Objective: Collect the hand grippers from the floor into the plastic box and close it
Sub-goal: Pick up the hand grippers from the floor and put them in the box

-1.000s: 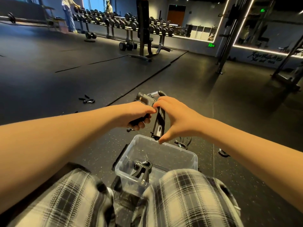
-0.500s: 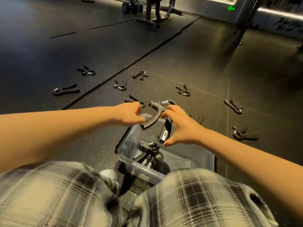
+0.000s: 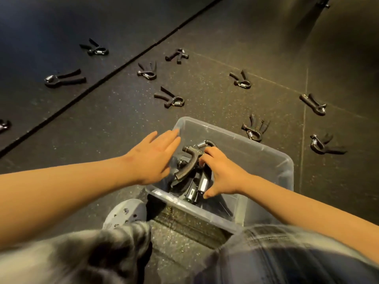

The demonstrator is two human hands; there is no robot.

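Pretty clearly a gym floor. The ground is that dark speckled rubber flooring [image 3: 205, 37] you get in weight rooms, laid in big mats with a long seam [image 3: 114, 64] running diagonally across. Loads of spring hand grippers [image 3: 170, 98] are scattered all over it, and a clear plastic box [image 3: 283, 171] sits on the rubber with a few inside.

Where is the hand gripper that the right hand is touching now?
In the head view, the hand gripper is inside the plastic box, low in the middle, between the open left hand and the right hand.
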